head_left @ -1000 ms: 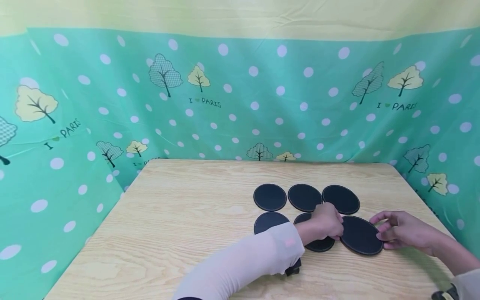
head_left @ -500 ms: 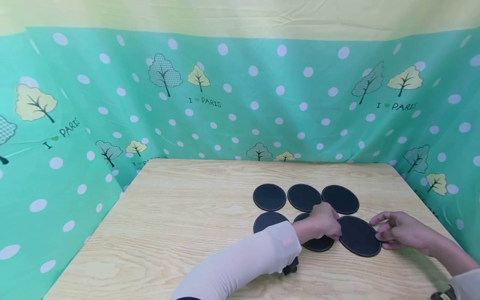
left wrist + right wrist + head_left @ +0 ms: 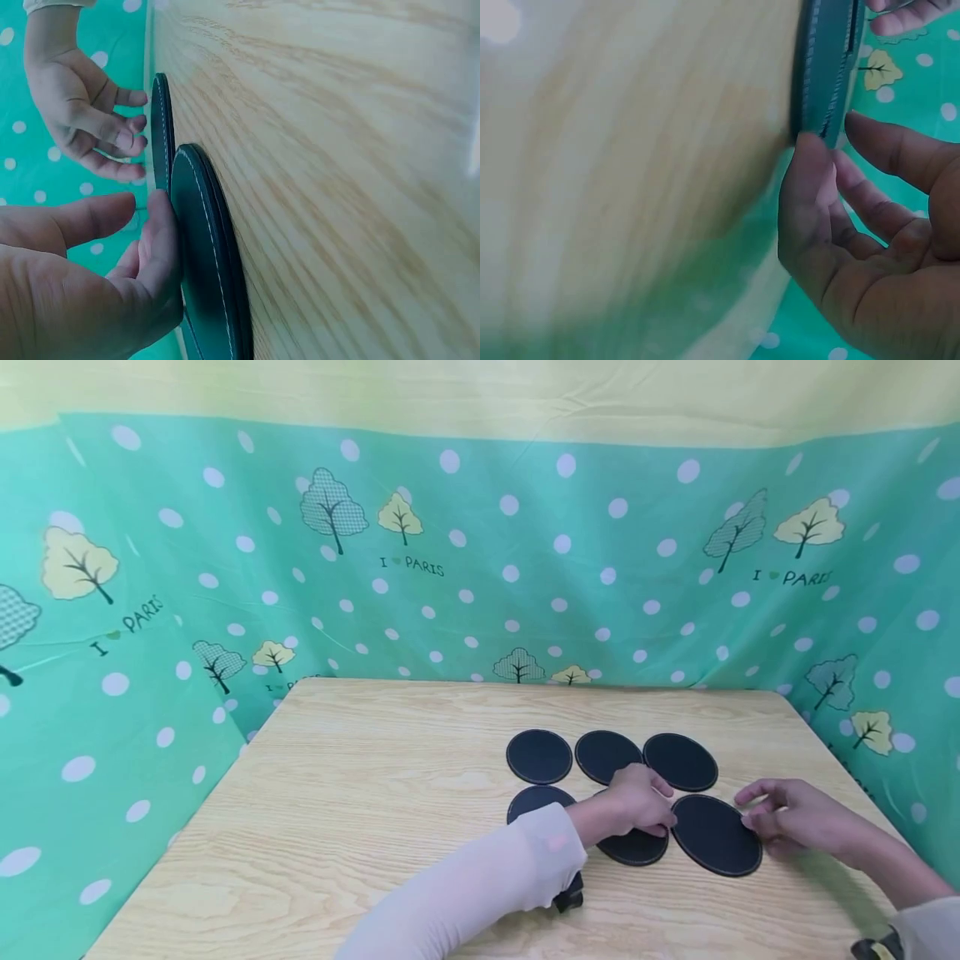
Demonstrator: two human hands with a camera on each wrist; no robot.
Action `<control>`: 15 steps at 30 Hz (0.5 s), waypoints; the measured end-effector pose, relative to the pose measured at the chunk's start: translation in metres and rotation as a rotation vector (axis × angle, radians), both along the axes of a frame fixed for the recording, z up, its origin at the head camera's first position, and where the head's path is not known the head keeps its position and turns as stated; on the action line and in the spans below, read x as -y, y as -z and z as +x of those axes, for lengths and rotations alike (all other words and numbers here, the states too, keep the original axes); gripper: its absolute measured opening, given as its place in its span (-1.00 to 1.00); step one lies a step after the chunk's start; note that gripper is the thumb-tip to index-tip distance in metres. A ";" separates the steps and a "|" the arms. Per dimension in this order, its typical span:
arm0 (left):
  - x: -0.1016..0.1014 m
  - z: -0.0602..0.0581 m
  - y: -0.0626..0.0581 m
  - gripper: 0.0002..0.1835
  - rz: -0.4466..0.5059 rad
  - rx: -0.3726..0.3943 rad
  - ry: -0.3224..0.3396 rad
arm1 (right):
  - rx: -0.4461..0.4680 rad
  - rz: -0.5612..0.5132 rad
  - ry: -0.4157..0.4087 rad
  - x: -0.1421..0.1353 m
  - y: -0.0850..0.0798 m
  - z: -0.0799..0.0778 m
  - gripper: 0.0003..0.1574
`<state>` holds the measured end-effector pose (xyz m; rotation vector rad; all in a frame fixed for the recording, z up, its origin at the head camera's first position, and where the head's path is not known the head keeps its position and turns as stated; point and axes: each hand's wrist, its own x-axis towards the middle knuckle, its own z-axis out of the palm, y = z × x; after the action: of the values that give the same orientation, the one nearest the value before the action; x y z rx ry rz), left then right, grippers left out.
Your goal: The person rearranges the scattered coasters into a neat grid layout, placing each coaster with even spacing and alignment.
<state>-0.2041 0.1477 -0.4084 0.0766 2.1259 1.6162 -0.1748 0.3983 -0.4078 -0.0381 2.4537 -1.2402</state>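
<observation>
Black round coasters with pale stitched rims lie flat on the wooden table in two rows. Over the middle coaster [image 3: 633, 850] of the front row is my left hand [image 3: 637, 797], its fingertips near the rim of the front-right coaster [image 3: 716, 835]. My right hand [image 3: 798, 817] is at that coaster's right edge, fingers loosely bent and spread. The left wrist view shows the left thumb and fingers apart, beside a coaster [image 3: 201, 247], gripping nothing. In the right wrist view, one right-hand digit lies against or very near the coaster's rim [image 3: 823, 82]; contact is unclear.
The back row holds a left coaster [image 3: 538, 757], a middle one [image 3: 606, 753] and a right one [image 3: 681, 762]. The front-left coaster [image 3: 536, 797] is partly behind the left sleeve [image 3: 487, 877]. A green dotted curtain [image 3: 420, 577] encloses the table [image 3: 337, 793].
The front-right coaster has shifted slightly left, towards the middle one. My left hand has drawn slightly left and its fingers have spread. The right hand has loosened from the coaster's edge.
</observation>
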 end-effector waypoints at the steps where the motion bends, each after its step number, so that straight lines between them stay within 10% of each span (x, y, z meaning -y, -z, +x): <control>1: 0.003 -0.001 0.000 -0.75 -0.004 -0.007 0.003 | -0.018 0.020 0.008 0.003 -0.002 -0.001 -0.55; 15: 0.078 -0.013 -0.004 -0.93 -0.338 -0.387 0.133 | -0.281 0.138 -0.034 0.078 -0.007 -0.006 -0.62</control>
<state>-0.2172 0.0694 -0.4039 0.4423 2.5939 1.2215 -0.1806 0.3201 -0.4011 -0.2295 2.7607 -1.1123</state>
